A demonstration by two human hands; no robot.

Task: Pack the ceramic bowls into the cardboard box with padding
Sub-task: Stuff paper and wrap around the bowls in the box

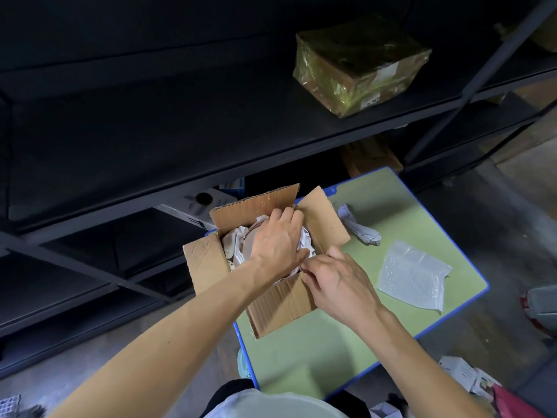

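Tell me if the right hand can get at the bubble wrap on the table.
Probably yes. The bubble wrap lies on the green table just right of the right hand, with nothing on it or between them; that hand is at the box edge.

- A tape-wrapped parcel (358, 64) sits on a dark metal shelf (211, 164), upper right of the frame.
- A green table (316, 351) with a blue rim fills the lower middle.
- Small white boxes (458, 372) lie on the floor at lower right, beside what may be a red bag (512, 402).
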